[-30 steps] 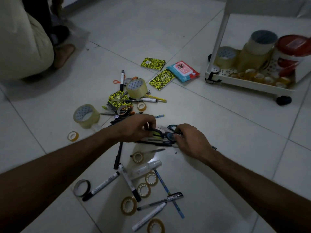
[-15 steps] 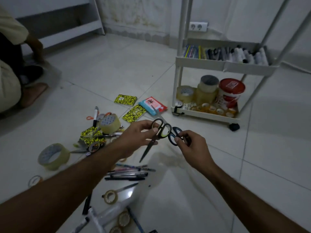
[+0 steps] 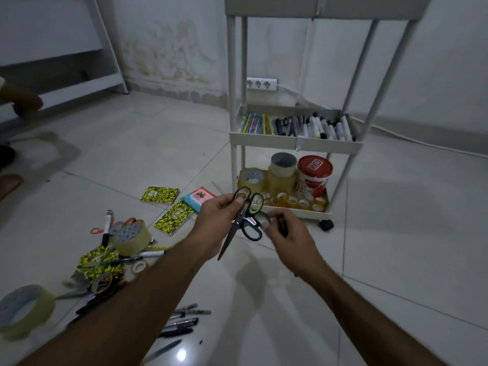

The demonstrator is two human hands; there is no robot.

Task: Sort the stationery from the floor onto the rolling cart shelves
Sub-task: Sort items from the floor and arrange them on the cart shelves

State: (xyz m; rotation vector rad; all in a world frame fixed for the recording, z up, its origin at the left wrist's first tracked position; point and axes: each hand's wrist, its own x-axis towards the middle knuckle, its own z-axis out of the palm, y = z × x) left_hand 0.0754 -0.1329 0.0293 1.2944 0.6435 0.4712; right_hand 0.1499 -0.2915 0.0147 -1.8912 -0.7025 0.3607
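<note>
My left hand (image 3: 217, 216) grips black scissors with green-lined handles (image 3: 239, 220), blades pointing down and left. My right hand (image 3: 286, 232) pinches a second pair, the blue-handled scissors (image 3: 252, 229), just below the first pair. Both are held in the air in front of the white rolling cart (image 3: 293, 143). Its middle shelf holds pencils, pens and markers (image 3: 298, 126). The bottom shelf holds tape rolls (image 3: 281, 171) and a red tub (image 3: 314, 175). On the floor at the left lies a pile of stationery (image 3: 116, 249) with tape rolls, markers and notebooks.
More pens (image 3: 182, 322) lie on the tiles under my left arm. A large tape roll (image 3: 25, 311) lies at the lower left. Yellow patterned notebooks (image 3: 159, 194) and a blue-red packet (image 3: 198, 199) lie beside the cart. Another person's arm (image 3: 21, 97) shows at the left edge.
Both hands lifted the two pairs of scissors off the floor pile and carried them up toward the cart. My view rose from the floor to the cart.
</note>
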